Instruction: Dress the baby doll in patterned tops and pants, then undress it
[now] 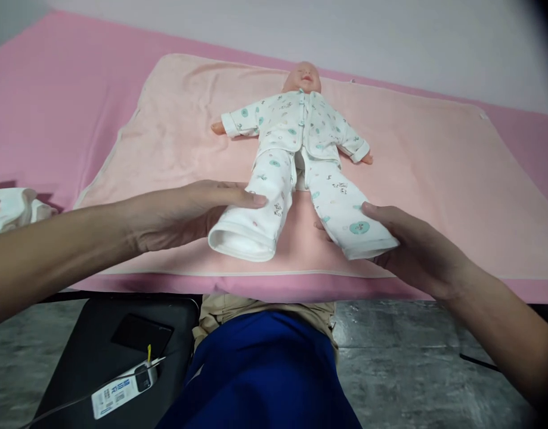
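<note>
A baby doll [300, 128] in white patterned pyjamas lies face up on a pale pink towel [435, 167], head away from me. My left hand [184, 211] grips the end of the doll's trouser leg on the left [256, 220], thumb on top and fingers under the cuff. My right hand [412, 244] holds the end of the trouser leg on the right [345, 217], thumb on the fabric and fingers beneath. Both cuffs hang empty past the feet.
The towel lies on a pink-covered table [54, 107] whose front edge is just before me. Folded white cloth [12, 205] sits at the left edge. Below, a black stool [86, 357] carries a dark phone [142, 333] and a labelled white device [121, 390].
</note>
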`<state>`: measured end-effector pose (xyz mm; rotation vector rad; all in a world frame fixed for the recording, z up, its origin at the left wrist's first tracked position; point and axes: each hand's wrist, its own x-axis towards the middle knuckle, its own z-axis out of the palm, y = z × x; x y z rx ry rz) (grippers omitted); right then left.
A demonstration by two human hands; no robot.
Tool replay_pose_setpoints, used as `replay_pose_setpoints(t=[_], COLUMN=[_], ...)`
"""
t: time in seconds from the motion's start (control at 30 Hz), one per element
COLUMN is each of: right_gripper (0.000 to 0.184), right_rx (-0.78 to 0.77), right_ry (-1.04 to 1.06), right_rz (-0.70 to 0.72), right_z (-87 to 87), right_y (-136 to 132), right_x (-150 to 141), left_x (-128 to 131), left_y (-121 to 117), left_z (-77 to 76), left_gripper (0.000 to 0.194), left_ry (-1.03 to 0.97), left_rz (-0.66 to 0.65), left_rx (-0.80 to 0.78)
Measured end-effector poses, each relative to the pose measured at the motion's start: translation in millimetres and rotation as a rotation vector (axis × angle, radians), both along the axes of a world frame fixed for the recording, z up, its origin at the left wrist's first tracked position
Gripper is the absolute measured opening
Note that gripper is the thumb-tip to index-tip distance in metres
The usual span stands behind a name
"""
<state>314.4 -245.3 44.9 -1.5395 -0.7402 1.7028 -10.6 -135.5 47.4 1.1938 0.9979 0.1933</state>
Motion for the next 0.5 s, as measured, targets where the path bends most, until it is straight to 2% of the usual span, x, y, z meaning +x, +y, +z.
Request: replay_pose_setpoints(t=[0.1,0.17,0.23,0.4,0.5], right_gripper=[0.045,0.045,0.045,0.043,0.038], right_rx=[0.01,0.012,-0.011,-0.149,-0.191], right_ry=[-0.002,0.026,0.052,-0.004,-0.035], right_rz=[0.034,0.04,0.061,0.128,0.076], right_z=[4.5,2.2,-7.1,-46.5,-53.7], right_y=[1.4,1.7,1.4,-1.9,-4.6], right_x=[3.4,5.2,7.6,16.3,19.5], left_x=[0.5,1.7,3.4,8.1,11.9], left_y=[1.6,-1.3,-6.4,-19.3,-23.2], left_z=[6.4,5.0,-2.9,-37.7,-40.8], left_gripper=[0.051,0.052,0.054,0.056,0.057], left_ry=[0.035,0.012,-0.038,-0.087,-0.086], left_rz=[-0.018,-0.004,0.021,-0.005,-0.007], left_rx=[0.091,0.08,0.014,-0.166,-0.194])
